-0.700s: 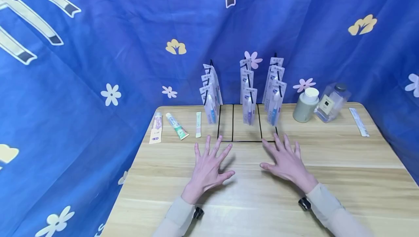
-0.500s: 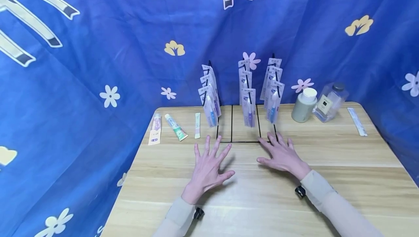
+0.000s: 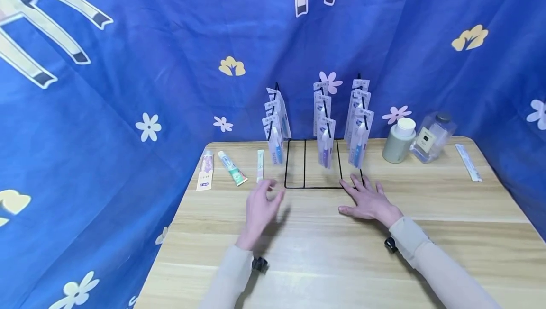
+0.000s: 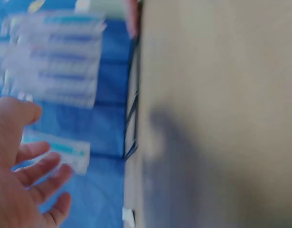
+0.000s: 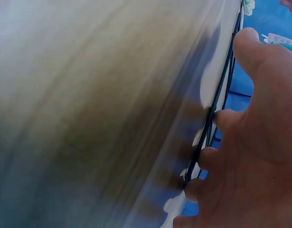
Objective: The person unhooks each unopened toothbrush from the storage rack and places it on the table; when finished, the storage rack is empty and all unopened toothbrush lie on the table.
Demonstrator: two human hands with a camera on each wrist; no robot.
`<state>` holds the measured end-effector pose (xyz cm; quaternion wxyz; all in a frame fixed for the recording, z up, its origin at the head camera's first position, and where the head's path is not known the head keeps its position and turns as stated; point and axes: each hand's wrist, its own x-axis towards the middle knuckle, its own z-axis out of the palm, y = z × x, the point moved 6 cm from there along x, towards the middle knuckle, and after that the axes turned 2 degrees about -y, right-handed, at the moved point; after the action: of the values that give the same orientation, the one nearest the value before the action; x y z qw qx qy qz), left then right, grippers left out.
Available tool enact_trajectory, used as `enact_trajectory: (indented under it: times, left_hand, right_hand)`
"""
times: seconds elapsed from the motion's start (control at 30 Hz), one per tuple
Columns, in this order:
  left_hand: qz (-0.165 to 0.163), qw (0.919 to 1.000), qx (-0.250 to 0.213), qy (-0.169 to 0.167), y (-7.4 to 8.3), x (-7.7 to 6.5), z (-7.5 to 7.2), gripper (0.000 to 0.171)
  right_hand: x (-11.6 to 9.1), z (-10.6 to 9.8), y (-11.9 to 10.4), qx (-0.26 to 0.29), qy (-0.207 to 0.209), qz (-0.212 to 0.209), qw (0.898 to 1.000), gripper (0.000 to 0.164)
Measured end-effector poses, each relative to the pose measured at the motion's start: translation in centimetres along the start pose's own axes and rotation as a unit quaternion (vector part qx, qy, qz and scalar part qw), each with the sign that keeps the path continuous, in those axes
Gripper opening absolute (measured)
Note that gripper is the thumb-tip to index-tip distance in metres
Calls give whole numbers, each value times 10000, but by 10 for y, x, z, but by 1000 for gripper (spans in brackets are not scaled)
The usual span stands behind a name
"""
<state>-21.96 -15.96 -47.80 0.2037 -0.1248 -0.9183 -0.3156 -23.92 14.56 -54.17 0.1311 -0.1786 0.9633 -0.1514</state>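
Observation:
Packaged toothbrushes hang in three rows on a black wire rack (image 3: 315, 187): a left row (image 3: 276, 140), a middle row (image 3: 326, 143) and a right row (image 3: 360, 138). My left hand (image 3: 260, 207) is over the table in front of the rack's left side, fingers loosely bent and holding nothing. Nearest to it lies a thin white-and-green sachet (image 3: 260, 166). In the left wrist view, blurred toothbrush packs (image 4: 60, 57) show beyond the left hand (image 4: 13, 166). My right hand (image 3: 368, 202) spreads its fingers at the rack's front right corner; contact with the wire is unclear.
Two toothpaste tubes, one purple (image 3: 206, 170) and one green-and-white (image 3: 232, 168), lie at the back left. A grey bottle with a white cap (image 3: 399, 141), a clear bottle (image 3: 432, 138) and a slim sachet (image 3: 468, 162) are at the back right. A blue curtain (image 3: 179, 86) hangs behind.
My left hand has turned from palm-down with spread fingers to tilted with bent fingers, moving slightly left. The right hand has shifted a little closer to the rack. The head view has moved slightly.

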Motion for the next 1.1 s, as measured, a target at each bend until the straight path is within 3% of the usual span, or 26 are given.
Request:
enact_trajectory:
  times: [0.07,0.13,0.2,0.3,0.5,0.7,0.83,0.93,1.0,1.1]
  left_hand:
    - [-392,9954,-811,321,-11,17,-7,27]
    - [-581,9832,-1653,508,-18,34,-12,24]
    - [-635,9679,-2362,582,-19,51,-16,23]
    - [-539,9481,-3070,632,-17,71,-19,20]
    - [-78,9374,-3379,845,3,100,-25,13]
    - [257,9312,-3527,889,18,116,-15,12]
    - [450,9386,-3412,232,37,111,-5,11]
    - [489,9416,-3308,-387,44,97,2,14]
    - [336,9451,-3175,-702,40,83,5,17]
    - [-227,9496,-2920,-1119,20,54,5,20]
  right_hand:
    - [1,0,1,-16,18,-14,10000,89]
    - [1,1,3,-32,-13,-12,10000,89]
    - [1,3,4,-50,-59,-2,10000,91]
    - [1,4,4,-22,-129,13,9999,93]
    - [2,2,4,2,-132,4,9999,94]
    - [4,2,4,-11,-106,-19,9999,94]
    - [4,2,3,21,-112,-17,9999,94]
    - [3,2,3,38,-150,-7,9999,94]
    - [4,2,3,57,-186,-4,9998,95]
    - [4,2,4,127,-237,24,9996,95]
